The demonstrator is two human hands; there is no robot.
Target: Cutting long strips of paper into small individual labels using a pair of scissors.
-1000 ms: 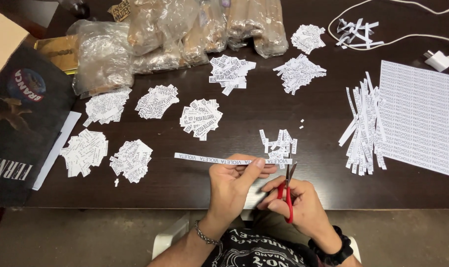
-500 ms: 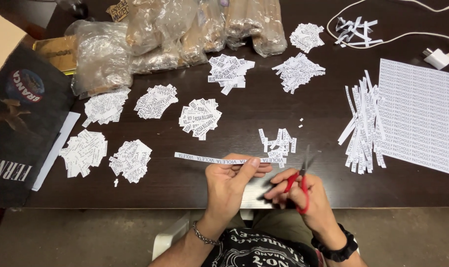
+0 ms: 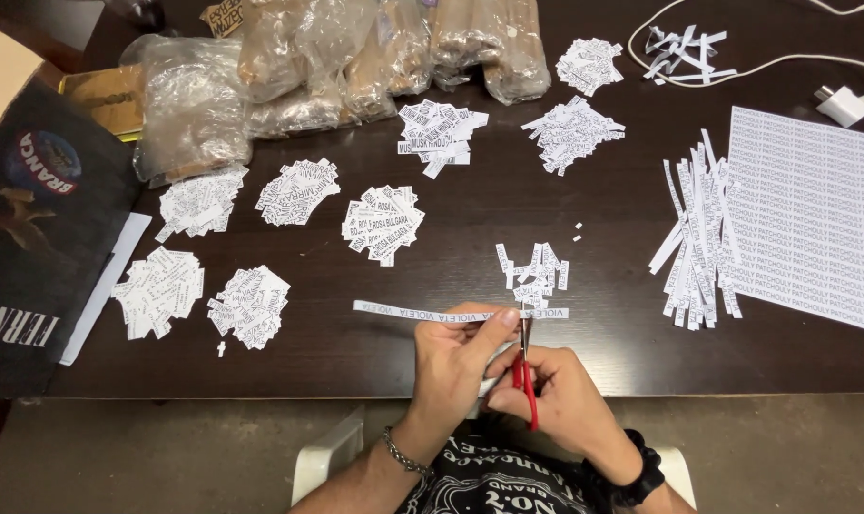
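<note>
Our right hand (image 3: 560, 400) has brought the red scissors (image 3: 524, 366) back to the paper strip (image 3: 422, 312), which our left hand (image 3: 461, 366) pinches at six o'clock on the table (image 3: 470, 247).

Looks like home work table, small label-cutting setup — dark wood table (image 3: 470, 238) with many piles of cut paper labels (image 3: 382, 222), printed sheet (image 3: 813, 214), cut strips (image 3: 696, 233). Also phone charger w/ cable (image 3: 843, 103), plastic bags (image 3: 261, 86) — white plastic chair (image 3: 327, 457) below.
</note>
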